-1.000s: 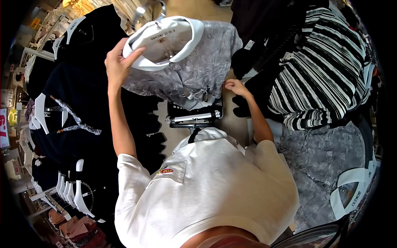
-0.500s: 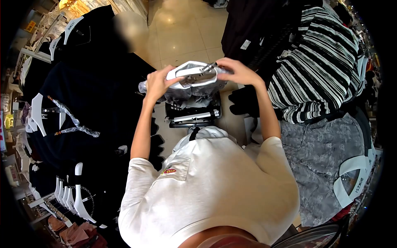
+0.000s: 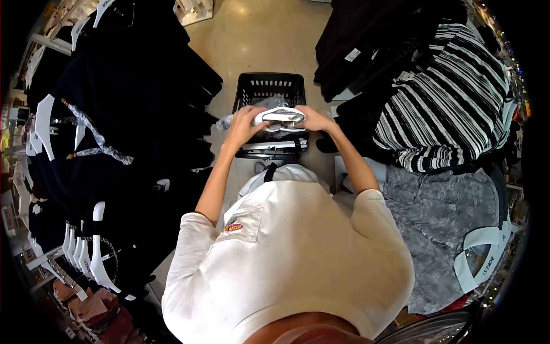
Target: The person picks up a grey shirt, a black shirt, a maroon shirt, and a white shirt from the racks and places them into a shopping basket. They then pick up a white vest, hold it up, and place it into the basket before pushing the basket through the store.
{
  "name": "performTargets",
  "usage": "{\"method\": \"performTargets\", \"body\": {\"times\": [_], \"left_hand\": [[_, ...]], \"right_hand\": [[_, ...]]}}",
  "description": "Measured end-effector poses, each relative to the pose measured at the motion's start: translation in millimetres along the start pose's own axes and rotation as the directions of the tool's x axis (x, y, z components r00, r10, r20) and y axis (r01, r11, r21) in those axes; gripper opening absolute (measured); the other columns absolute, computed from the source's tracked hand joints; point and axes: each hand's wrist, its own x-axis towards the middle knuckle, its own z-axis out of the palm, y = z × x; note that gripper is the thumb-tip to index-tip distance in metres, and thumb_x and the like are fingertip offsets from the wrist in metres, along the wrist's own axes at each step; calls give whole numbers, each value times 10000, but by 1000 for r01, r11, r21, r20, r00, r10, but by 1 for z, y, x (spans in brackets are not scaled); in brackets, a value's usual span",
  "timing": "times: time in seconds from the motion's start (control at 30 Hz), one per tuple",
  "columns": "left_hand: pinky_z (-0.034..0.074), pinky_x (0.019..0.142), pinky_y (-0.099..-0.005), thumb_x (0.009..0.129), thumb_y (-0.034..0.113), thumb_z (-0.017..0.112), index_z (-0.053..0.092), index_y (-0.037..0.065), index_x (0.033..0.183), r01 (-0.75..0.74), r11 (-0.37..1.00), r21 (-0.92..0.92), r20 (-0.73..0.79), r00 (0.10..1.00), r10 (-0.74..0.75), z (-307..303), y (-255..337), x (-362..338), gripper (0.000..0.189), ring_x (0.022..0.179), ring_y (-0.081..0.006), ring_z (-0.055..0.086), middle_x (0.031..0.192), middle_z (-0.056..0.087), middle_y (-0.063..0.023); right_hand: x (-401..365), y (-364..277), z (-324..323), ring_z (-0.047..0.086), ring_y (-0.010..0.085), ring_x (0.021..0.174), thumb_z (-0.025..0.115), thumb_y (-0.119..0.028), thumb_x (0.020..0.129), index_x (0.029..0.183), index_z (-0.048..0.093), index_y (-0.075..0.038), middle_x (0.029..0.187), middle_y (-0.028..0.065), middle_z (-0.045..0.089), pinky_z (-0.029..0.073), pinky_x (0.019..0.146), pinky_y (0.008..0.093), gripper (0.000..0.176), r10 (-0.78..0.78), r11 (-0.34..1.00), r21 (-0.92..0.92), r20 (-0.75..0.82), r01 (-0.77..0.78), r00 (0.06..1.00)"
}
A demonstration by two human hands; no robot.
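Observation:
Both of my hands hold white clothes hangers point(image 3: 279, 112) in front of my body, gripped at their two ends. My left hand point(image 3: 243, 124) is closed around the left end, and my right hand point(image 3: 315, 119) is closed on the right end. Crumpled grey fabric point(image 3: 225, 122) shows beside my left hand and behind the hangers; its full shape is hidden. Just beyond and below my hands stands a black plastic basket point(image 3: 270, 78) with slotted walls. A white bar point(image 3: 269, 145) lies across the near side of the basket, under my hands.
Dark clothes on white hangers point(image 3: 44, 127) fill the left side. To my right hang a black-and-white striped garment point(image 3: 447, 97), a grey patterned garment point(image 3: 441, 200) and dark clothing point(image 3: 366, 34). Tiled floor point(image 3: 258, 40) runs ahead between the racks.
My hands have come closer together and lower, bringing the hangers nearer my body. The hangers now look flatter, and the basket's far part has come into view beyond them.

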Motion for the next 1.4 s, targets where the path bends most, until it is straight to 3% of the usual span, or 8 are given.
{"method": "performTargets", "body": {"times": [0.17,0.27,0.5,0.57,0.73,0.87,1.23,1.4], "left_hand": [[474,763,-308,785,122,679,613,40,1069,176,972,-158,-124,973,-196,5,-1,-31,303,872,-234,608,952,634,-113],[463,757,-277,819,155,674,641,34,1022,376,837,-397,115,925,-361,14,-7,-54,238,833,-128,606,846,653,-54],[441,821,-294,673,352,795,607,69,1127,376,883,-282,260,916,-307,54,-25,-93,568,925,-161,576,975,624,-58],[360,908,-361,560,527,803,613,81,1121,436,888,-144,380,853,-357,63,-34,-99,742,978,-224,576,999,633,-98],[259,979,-422,529,544,805,604,91,1159,408,912,-50,430,833,-349,61,-24,-100,801,1063,-259,543,1073,627,-88],[216,1028,-426,538,551,790,630,97,1125,396,917,50,466,803,-372,63,-25,-103,760,1163,-289,465,1121,613,-131],[304,906,-460,582,234,792,663,153,1059,320,933,166,435,825,-361,73,-36,-106,501,1031,-291,569,1002,667,-109],[394,893,-436,575,151,761,655,152,1048,294,941,168,503,795,-338,67,-46,-101,484,975,-292,614,992,673,-110]], "right_hand": [[1,37,49,498,366,1046,662,-63,672,1016,528,-21,1050,184,556,389,886,424,371,3,979,-204,-97,-23,995],[6,41,63,480,355,1063,602,-2,654,1020,523,-23,1043,180,543,359,900,436,376,-6,966,-259,-86,-16,996],[14,54,100,477,368,995,587,26,634,990,498,-43,994,167,534,348,836,458,373,-81,907,-421,-99,32,992],[15,57,107,478,371,991,590,28,633,991,491,-41,989,168,535,349,835,460,377,-104,885,-464,-108,43,989],[21,66,122,457,353,1075,686,-54,648,1052,504,-28,1098,169,536,348,916,452,444,105,787,-609,-20,-96,994],[26,69,131,480,356,1043,632,-24,674,1011,495,-9,1065,195,537,356,922,443,364,58,728,-679,-72,-91,996],[28,79,135,454,356,1137,664,-91,671,1156,476,-82,1160,174,506,335,945,476,520,282,798,-551,-17,-245,959],[1,79,127,542,367,1033,628,-60,679,1174,505,-63,1115,190,560,425,881,436,510,86,979,-167,-194,-119,977]]}}
